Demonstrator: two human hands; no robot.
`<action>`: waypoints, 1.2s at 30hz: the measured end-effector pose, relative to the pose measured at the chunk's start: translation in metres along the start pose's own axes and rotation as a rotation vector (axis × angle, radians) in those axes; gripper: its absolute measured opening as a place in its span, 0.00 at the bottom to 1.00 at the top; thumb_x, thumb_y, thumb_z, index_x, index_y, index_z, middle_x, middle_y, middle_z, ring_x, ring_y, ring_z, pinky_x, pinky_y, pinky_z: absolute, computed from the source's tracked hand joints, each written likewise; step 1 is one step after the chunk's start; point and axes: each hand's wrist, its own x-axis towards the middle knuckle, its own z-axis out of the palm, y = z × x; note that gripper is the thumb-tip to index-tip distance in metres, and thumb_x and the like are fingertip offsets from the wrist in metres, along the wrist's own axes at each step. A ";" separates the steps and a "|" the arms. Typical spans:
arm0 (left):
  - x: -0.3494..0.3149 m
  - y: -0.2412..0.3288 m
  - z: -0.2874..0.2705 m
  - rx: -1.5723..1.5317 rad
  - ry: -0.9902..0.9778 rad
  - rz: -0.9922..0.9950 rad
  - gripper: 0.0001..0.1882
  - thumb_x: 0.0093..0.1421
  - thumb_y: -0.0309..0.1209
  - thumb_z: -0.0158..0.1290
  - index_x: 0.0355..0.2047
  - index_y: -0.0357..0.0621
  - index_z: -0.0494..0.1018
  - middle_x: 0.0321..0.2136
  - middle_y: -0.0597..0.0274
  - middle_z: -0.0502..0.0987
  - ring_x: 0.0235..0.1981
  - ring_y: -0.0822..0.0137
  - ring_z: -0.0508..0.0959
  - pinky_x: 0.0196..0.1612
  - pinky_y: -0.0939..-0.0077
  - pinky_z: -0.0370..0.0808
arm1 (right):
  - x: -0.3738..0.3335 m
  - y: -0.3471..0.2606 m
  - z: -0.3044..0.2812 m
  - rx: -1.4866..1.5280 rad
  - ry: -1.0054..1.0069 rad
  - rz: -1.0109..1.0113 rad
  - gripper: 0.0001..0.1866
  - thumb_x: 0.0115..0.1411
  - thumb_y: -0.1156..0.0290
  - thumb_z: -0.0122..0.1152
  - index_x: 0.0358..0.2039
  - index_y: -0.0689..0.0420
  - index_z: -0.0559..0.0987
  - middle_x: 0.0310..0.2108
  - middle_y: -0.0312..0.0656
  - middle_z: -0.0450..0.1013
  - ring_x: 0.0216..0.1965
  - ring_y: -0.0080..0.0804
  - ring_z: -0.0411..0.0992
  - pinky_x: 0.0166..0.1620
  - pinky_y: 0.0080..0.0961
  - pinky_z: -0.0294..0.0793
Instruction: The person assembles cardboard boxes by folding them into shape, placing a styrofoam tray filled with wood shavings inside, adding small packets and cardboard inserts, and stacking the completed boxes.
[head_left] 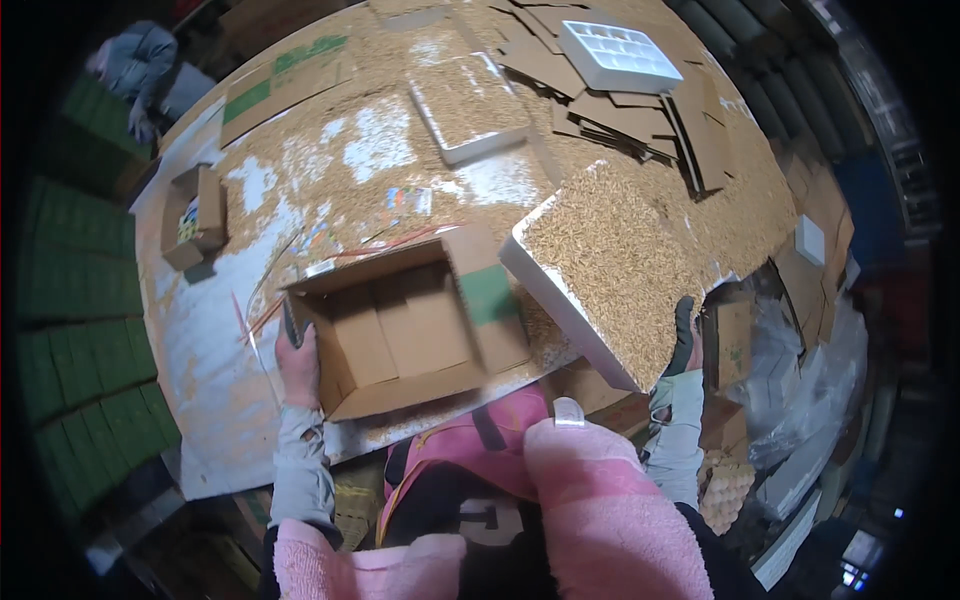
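An open cardboard box lies near the table's front edge, its inside bare and a flap with a green patch on its right. My left hand is closed on the box's left wall, with dark covering on a fingertip. To the right, a white foam tray heaped with rice husks sits at an angle, one corner next to the box flap. My right hand, in a partly dark glove, grips the tray's right edge. The fingers beneath that edge are hidden.
Husks cover much of the table. Behind lie another husk-filled tray, flat cardboard pieces and a white compartment tray. A small box stands left. Another person is at the far left. Plastic wrap hangs right.
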 end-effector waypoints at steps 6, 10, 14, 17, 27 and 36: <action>0.036 0.018 0.063 0.097 -0.375 -0.106 0.22 0.59 0.42 0.39 0.47 0.37 0.64 0.33 0.51 0.75 0.36 0.55 0.75 0.43 0.66 0.70 | -0.023 0.052 0.168 -0.060 -0.608 0.342 0.30 0.58 0.49 0.46 0.50 0.63 0.65 0.43 0.44 0.70 0.41 0.31 0.70 0.44 0.27 0.72; 0.040 -0.051 0.072 -0.527 -0.465 -0.215 0.20 0.61 0.39 0.37 0.49 0.41 0.63 0.40 0.59 0.72 0.42 0.63 0.72 0.47 0.70 0.68 | 0.017 0.106 0.182 -0.078 -0.794 0.541 0.30 0.56 0.49 0.50 0.49 0.61 0.66 0.42 0.41 0.70 0.39 0.28 0.71 0.42 0.26 0.72; 0.018 0.004 0.028 -0.042 -0.199 -0.177 0.20 0.61 0.38 0.40 0.52 0.44 0.63 0.47 0.54 0.69 0.47 0.63 0.69 0.49 0.73 0.65 | 0.010 0.095 0.168 -0.512 -0.605 0.414 0.25 0.59 0.55 0.48 0.50 0.60 0.65 0.42 0.42 0.70 0.40 0.31 0.71 0.43 0.26 0.72; 0.021 -0.017 0.049 -0.067 -0.046 0.096 0.25 0.56 0.36 0.44 0.54 0.48 0.59 0.39 0.44 0.72 0.42 0.50 0.72 0.45 0.66 0.68 | 0.056 0.088 0.110 -0.473 -0.571 0.202 0.22 0.57 0.65 0.54 0.49 0.62 0.65 0.44 0.43 0.68 0.40 0.32 0.70 0.43 0.26 0.71; 0.003 0.026 0.068 -0.205 -0.107 0.035 0.24 0.57 0.38 0.44 0.52 0.43 0.60 0.36 0.46 0.73 0.38 0.52 0.74 0.41 0.66 0.69 | 0.030 0.115 0.130 -2.106 -0.303 -0.664 0.23 0.47 0.62 0.60 0.43 0.60 0.69 0.39 0.51 0.67 0.40 0.44 0.68 0.40 0.34 0.71; 0.050 -0.106 0.067 0.864 0.276 -0.315 0.30 0.43 0.41 0.58 0.48 0.49 0.65 0.47 0.51 0.64 0.52 0.54 0.60 0.51 0.60 0.59 | 0.057 0.094 0.188 -2.537 -1.034 -0.112 0.16 0.57 0.59 0.44 0.36 0.56 0.72 0.32 0.42 0.69 0.37 0.33 0.69 0.33 0.27 0.72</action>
